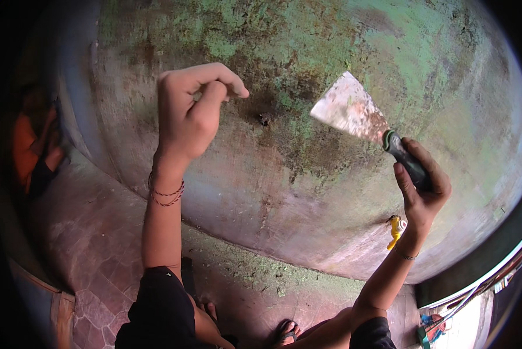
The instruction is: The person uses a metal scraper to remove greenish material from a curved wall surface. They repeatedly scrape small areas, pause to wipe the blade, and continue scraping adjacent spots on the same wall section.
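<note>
My right hand [428, 189] grips the dark green handle of a putty knife [349, 107]. Its wide metal blade is smeared white and brown and angles up to the left, in front of a wall [238, 186] with flaking green paint. Left of it, my left hand [186, 116] is raised before the same wall, fingers curled in, thumb close to the bent index finger. Nothing shows in that hand; its other fingers are mostly hidden. A small dark hole or stub [264, 119] marks the wall between my hands.
A yellow tap [396, 230] sticks out of the wall beside my right forearm. Green paint flakes [278, 279] litter the stone-patterned floor [98, 244] along the wall's foot. A person in orange [25, 148] is at the far left. Cords or pipes [476, 291] run at the lower right.
</note>
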Demonstrator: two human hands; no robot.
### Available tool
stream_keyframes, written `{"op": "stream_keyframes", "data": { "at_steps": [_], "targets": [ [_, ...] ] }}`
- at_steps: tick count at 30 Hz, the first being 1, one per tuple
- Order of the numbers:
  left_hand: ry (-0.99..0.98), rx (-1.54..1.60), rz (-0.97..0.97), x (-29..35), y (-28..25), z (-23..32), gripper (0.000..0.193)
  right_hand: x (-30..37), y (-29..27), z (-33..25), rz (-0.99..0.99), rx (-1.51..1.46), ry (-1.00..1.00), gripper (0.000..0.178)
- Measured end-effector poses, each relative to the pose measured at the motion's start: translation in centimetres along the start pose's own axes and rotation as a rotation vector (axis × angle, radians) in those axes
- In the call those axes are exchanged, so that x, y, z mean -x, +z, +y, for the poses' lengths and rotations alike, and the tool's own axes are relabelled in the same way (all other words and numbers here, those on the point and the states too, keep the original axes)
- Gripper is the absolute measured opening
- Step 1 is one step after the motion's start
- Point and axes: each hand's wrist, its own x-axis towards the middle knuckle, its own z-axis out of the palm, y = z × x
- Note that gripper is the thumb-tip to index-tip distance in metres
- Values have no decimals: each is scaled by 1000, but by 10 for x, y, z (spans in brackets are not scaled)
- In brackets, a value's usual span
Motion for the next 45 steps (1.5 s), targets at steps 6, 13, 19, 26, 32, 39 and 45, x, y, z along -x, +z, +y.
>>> {"op": "stream_keyframes", "data": {
  "at_steps": [6, 13, 19, 26, 32, 39, 45],
  "targets": [
    [-367, 200, -512, 6, 5, -2, 41, 3, 3, -1, -147, 75, -278, 45],
    [-420, 266, -614, 11, 30, 9, 66, 3, 5, 5, -134, -42, -214, 40],
    [-530, 479, -603, 7, 28, 1, 77, 2, 1, 0, -157, -58, -273, 36],
    [-532, 542, -566, 9, 27, -1, 86, 2, -2, -6, -199, -83, -300, 31],
    [-414, 449, -140, 4, 38, -6, 63, 0, -6, -12, -319, -128, -278, 28],
    [-473, 94, 61, 0, 39, -10, 34, 1, -8, -10, -302, -67, -209, 28],
    [121, 59, -182, 11, 50, 8, 104, 2, -7, -1, -263, -42, -182, 30]
  ]
}}
